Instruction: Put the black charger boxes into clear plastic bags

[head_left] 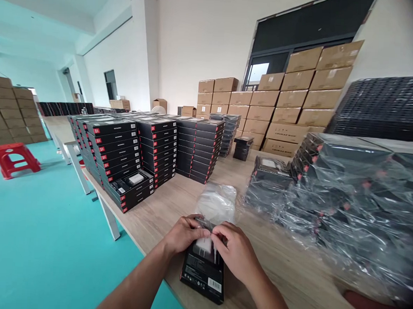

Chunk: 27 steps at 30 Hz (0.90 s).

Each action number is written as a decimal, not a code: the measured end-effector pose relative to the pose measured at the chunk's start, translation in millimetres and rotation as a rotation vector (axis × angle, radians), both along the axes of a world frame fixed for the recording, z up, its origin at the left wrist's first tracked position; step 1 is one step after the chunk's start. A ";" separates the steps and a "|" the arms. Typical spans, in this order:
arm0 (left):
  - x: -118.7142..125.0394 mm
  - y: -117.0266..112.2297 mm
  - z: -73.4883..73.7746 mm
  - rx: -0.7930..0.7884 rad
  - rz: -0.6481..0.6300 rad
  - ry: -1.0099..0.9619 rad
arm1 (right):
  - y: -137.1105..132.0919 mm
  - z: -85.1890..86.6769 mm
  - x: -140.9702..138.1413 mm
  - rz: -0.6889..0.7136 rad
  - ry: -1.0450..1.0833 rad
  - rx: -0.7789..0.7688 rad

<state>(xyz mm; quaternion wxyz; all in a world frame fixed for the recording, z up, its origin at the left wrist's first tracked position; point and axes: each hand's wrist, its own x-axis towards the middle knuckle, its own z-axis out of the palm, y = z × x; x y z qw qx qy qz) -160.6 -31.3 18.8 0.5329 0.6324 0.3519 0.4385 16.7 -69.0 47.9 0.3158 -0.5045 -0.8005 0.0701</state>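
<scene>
A flat black retail box (pixel 203 276) lies on the table right in front of me, its printed back up, with a white charger pictured on it and a barcode label near the front. My left hand (pixel 183 235) is closed at the box's far left corner, thumb over the top face, on thin clear plastic. Opposite it, my right hand (pixel 235 247) pinches the same clear plastic bag (pixel 204 223) between thumb and forefinger. The fingers hide much of the bag, so how far it covers the box cannot be told. Just beyond lie flat clear plastic bags (pixel 220 199).
Stacked black boxes (pixel 117 145) fill the table's far left. To the right, plastic-wrapped boxes (pixel 356 194) form a large pile, beside a lower wrapped stack (pixel 269 181). Brown cartons (pixel 257 113) rise by the wall. A red stool (pixel 16 158) stands on the floor.
</scene>
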 end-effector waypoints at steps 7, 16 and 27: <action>0.5 -0.1 0.8 -0.017 0.021 0.018 | 0.3 -2.3 4.1 -0.093 0.189 0.031; -5.6 -4.2 3.6 -0.016 -0.021 0.008 | -3.9 0.7 -4.8 0.029 0.159 -0.117; -6.6 -6.5 7.0 -0.014 -0.062 0.016 | -4.4 1.8 0.6 0.053 0.235 -0.131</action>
